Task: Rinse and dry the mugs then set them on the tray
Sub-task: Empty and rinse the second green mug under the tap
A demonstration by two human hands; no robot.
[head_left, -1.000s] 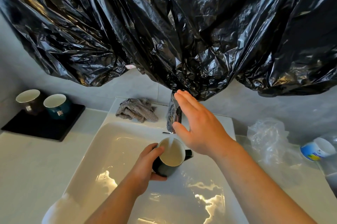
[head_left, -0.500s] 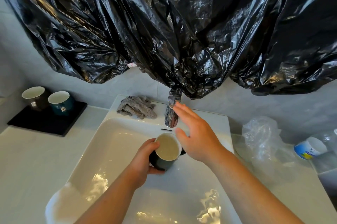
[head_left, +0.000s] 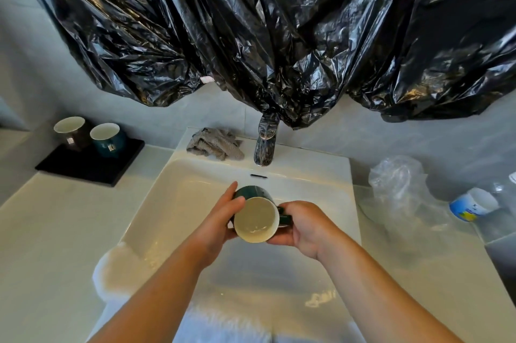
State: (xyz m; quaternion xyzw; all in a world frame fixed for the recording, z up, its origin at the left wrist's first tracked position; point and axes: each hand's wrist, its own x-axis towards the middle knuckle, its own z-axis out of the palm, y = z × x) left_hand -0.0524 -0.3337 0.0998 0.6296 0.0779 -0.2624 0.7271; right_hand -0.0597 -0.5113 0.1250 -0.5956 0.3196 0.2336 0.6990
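Dark-green mug (head_left: 255, 219), cream inside, sits between both hands over the sink (head_left: 178, 192), just in front of the faucet (head_left: 265, 144), tipped so its mouth faces the camera. No water visible from the spout.

2 other mugs, a brown mug (head_left: 73, 133) & a teal mug (head_left: 107, 138), stand upright on the black tray (head_left: 92, 166) at far L. So probably 2 of 3 done. This 1 looks rinsed, w/ emptying, drying & placing left. Grey cloth (head_left: 215, 144) lies on the sink rim, nobody touching it.

L hand (head_left: 220, 219) wraps the mug's L side, thumb by the rim. R hand (head_left: 304, 226) curls round the handle side, fingers under the body.
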